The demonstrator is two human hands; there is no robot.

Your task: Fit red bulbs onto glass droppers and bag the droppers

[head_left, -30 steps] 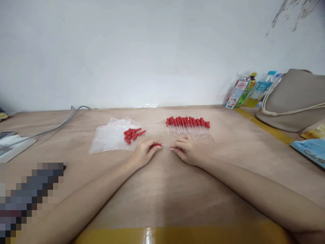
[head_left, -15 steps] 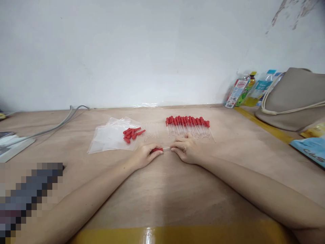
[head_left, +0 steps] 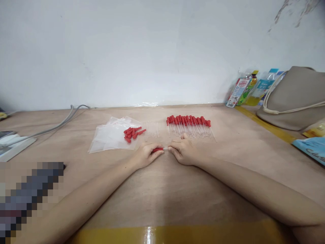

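The 2 hands met low over the bare middle of the wooden table [head_left: 162,189], with 1 slender piece spanning the small gap between them. The left hand [head_left: 146,155] was closed around a red bulb [head_left: 158,149], thumb on the near side and fingers curled over the far side; only the bulb's narrow end emerged past the fingertips, pointing toward the other hand. The right hand [head_left: 186,151] pinched a clear tube [head_left: 165,148] between thumb and fingers, so that just a short length showed, lying level and in line with the bulb and meeting its end. How far the tube sat inside the bulb could not be told, and the rest of it was hidden by the right hand.

Beyond the left hand, a small heap of loose red bulbs [head_left: 134,133] lay on the right part of some clear plastic bags [head_left: 106,137]. Loose clear tubes [head_left: 151,129] lay side by side just right of that heap, beyond the gap between the hands. Beyond the right hand, red-topped droppers [head_left: 189,121] lay in a close row, bulbs toward the wall [head_left: 162,51] and tubes toward the person.
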